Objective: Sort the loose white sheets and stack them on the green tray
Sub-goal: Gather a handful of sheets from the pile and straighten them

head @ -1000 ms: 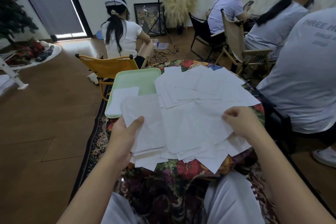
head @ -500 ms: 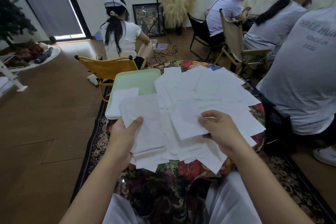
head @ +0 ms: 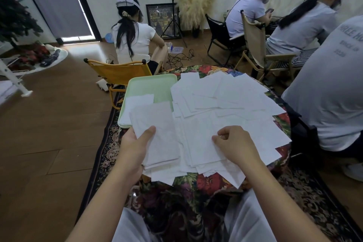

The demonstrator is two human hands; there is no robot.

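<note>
The left hand (head: pixel 133 143) is clamping a squared bundle of sorted sheets (head: pixel 157 133), thumb on top, keeping them aligned. The right hand (head: pixel 233 143) is pinching one loose sheet (head: pixel 198 143) from the heap (head: pixel 225 100) covering the worktop (head: pixel 282 122). The green tray (head: pixel 153 84), far left, is holding a small stack (head: pixel 137 102).

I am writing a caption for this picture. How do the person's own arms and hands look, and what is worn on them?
Both forearms are bare, without sleeves. The left hand and right hand show no gloves, rings, watch or bracelet.
</note>
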